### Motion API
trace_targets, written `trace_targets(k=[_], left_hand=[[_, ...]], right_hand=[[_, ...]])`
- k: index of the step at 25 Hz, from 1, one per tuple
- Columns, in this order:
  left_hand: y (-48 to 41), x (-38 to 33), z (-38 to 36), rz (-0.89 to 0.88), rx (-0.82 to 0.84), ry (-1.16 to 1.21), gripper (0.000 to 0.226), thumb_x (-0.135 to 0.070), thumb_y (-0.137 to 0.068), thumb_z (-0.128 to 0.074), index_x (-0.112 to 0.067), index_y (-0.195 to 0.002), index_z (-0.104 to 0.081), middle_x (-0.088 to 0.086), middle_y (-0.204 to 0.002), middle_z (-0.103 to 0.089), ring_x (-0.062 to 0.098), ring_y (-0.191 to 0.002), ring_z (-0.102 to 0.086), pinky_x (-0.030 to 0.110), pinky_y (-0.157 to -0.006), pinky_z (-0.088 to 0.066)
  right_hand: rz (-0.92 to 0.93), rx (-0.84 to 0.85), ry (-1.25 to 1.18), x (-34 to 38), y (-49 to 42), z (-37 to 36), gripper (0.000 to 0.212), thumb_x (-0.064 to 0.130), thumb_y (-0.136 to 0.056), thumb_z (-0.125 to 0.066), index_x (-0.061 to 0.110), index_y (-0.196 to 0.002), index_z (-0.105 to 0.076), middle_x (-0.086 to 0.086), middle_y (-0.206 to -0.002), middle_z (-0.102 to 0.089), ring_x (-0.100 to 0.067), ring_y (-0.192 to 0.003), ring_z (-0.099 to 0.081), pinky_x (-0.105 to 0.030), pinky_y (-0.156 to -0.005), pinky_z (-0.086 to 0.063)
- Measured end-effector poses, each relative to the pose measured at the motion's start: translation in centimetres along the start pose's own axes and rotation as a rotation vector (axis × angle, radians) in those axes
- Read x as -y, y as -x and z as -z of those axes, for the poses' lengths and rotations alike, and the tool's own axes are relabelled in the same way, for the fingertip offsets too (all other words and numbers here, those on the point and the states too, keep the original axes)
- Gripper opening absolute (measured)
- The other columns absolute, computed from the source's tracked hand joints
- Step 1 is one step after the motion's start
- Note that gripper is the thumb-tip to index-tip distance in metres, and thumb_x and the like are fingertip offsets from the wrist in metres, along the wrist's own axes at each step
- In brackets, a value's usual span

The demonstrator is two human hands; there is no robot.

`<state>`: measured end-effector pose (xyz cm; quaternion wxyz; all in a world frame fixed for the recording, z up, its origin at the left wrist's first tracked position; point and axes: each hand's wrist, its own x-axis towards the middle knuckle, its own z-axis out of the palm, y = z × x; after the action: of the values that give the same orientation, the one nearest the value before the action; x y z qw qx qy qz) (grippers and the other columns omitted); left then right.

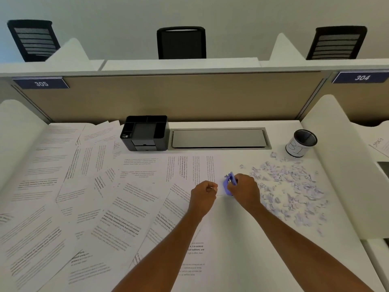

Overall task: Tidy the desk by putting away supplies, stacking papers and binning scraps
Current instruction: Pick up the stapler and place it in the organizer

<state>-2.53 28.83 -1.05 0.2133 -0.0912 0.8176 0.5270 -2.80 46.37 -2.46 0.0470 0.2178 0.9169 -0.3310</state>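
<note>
While the right hand (pixel 244 189) is gripping a small blue stapler (pixel 229 186), as best it reads, fingers are curling round its right flank and the tool is sitting low over the middle of the desk (pixel 252 249), at the right edge of the printed sheets (pixel 84 197).

Left hand (pixel 203 191) is hovering just beside it, to the left, fingers curled into a loose fist. Cannot tell whether it is pinching anything small.

Stapler's long axis is running near-to-far, almost straight away from the person. Metal end is pointing toward the far partition, rounded blue end toward the body.

Black desk organizer (pixel 145 131) is standing at the back edge, far and to the left of the stapler, its open compartments facing up. Of the two hands, the left is lying nearer to it; the holding hand would be reaching across and away.

Torn paper scraps (pixel 290 186) are lying heaped just right of the right hand. Mesh cup (pixel 301 143) with a handwritten label is standing beyond them, at the far right.

Judgement: the supplies step is in hand, while sheets and scraps are awaiting attention.
</note>
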Motion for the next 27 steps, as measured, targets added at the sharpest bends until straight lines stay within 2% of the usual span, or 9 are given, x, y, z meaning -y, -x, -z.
trace_targets(k=[6, 10, 12, 15, 17, 20, 23, 25, 27], left_hand=[[-0.7, -1.1, 0.8, 0.053, 0.007, 0.12, 0.029, -0.027, -0.11, -0.062, -0.015, -0.136, -0.068, 0.002, -0.124, -0.074, 0.027, -0.114, -0.073, 0.04, -0.103, -0.062], [-1.1, -1.4, 2.5, 0.156, 0.124, 0.345, 0.049, -0.032, -0.108, -0.068, -0.017, -0.154, -0.055, 0.005, -0.142, -0.067, 0.029, -0.125, -0.07, 0.039, -0.102, -0.059], [-1.2, -1.2, 3.6, 0.161, 0.17, 0.468, 0.046, -0.029, -0.108, -0.068, -0.015, -0.151, -0.058, 0.012, -0.141, -0.071, 0.031, -0.12, -0.075, 0.042, -0.103, -0.063], [-0.7, -0.8, 5.6, 0.147, 0.182, 0.628, 0.037, -0.027, -0.107, -0.069, -0.012, -0.141, -0.066, 0.016, -0.13, -0.076, 0.034, -0.111, -0.079, 0.044, -0.097, -0.066], [-0.4, -0.8, 6.7, 0.165, 0.155, 0.71, 0.036, -0.028, -0.105, -0.072, -0.011, -0.137, -0.068, 0.018, -0.13, -0.076, 0.035, -0.109, -0.08, 0.044, -0.095, -0.067], [-0.3, -0.7, 8.3, 0.247, 0.074, 0.834, 0.041, -0.029, -0.101, -0.076, -0.011, -0.137, -0.067, 0.02, -0.124, -0.079, 0.034, -0.102, -0.083, 0.042, -0.086, -0.069], [-0.5, -0.5, 10.2, 0.327, 0.016, 0.968, 0.05, -0.033, -0.102, -0.075, -0.008, -0.145, -0.063, 0.021, -0.124, -0.079, 0.033, -0.098, -0.083, 0.038, -0.077, -0.069], [-0.7, -0.5, 11.5, 0.368, -0.025, 1.027, 0.051, -0.034, -0.103, -0.074, -0.007, -0.145, -0.063, 0.023, -0.127, -0.077, 0.034, -0.099, -0.081, 0.038, -0.075, -0.069], [-1.0, -0.8, 12.7, 0.417, -0.044, 1.09, 0.052, -0.032, -0.103, -0.075, -0.004, -0.144, -0.061, 0.025, -0.123, -0.076, 0.034, -0.09, -0.082, 0.038, -0.069, -0.07]], right_hand=[[0.085, 0.065, -0.087, 0.9, -0.1, 1.1, 0.016, 0.022, -0.086, -0.076, 0.007, -0.081, -0.074, -0.011, -0.071, -0.071, -0.018, -0.06, -0.058, -0.03, -0.063, -0.051], [0.078, 0.204, -0.236, 3.9, 0.8, 2.4, 0.012, 0.024, -0.091, -0.077, 0.015, -0.098, -0.077, -0.007, -0.088, -0.077, -0.017, -0.077, -0.071, -0.022, -0.072, -0.056], [0.055, 0.279, -0.323, 5.2, 1.1, 3.0, 0.015, 0.027, -0.092, -0.078, 0.021, -0.106, -0.076, -0.003, -0.095, -0.079, -0.018, -0.087, -0.076, -0.02, -0.074, -0.06], [0.049, 0.331, -0.419, 7.3, 1.4, 3.4, 0.017, 0.027, -0.091, -0.081, 0.017, -0.104, -0.08, -0.003, -0.093, -0.081, -0.02, -0.086, -0.078, -0.025, -0.073, -0.064], [0.042, 0.353, -0.47, 8.8, 1.7, 3.5, 0.01, 0.023, -0.092, -0.079, 0.017, -0.1, -0.08, -0.004, -0.091, -0.081, -0.021, -0.084, -0.078, -0.029, -0.073, -0.065], [0.048, 0.369, -0.53, 11.0, 1.9, 3.5, 0.01, 0.014, -0.097, -0.072, 0.012, -0.105, -0.077, -0.011, -0.097, -0.08, -0.025, -0.085, -0.078, -0.036, -0.074, -0.067], [0.123, 0.357, -0.483, 13.2, 2.4, 3.0, 0.013, 0.021, -0.097, -0.073, 0.015, -0.109, -0.075, -0.006, -0.099, -0.079, -0.025, -0.087, -0.077, -0.037, -0.074, -0.067], [0.225, 0.333, -0.35, 15.0, 2.8, 2.4, 0.026, 0.03, -0.091, -0.081, 0.021, -0.114, -0.073, 0.003, -0.103, -0.076, -0.019, -0.091, -0.075, -0.031, -0.076, -0.066], [0.341, 0.31, -0.175, 16.8, 3.1, 1.5, 0.042, 0.032, -0.083, -0.088, 0.024, -0.12, -0.07, 0.008, -0.112, -0.072, -0.013, -0.097, -0.069, -0.026, -0.08, -0.06]])
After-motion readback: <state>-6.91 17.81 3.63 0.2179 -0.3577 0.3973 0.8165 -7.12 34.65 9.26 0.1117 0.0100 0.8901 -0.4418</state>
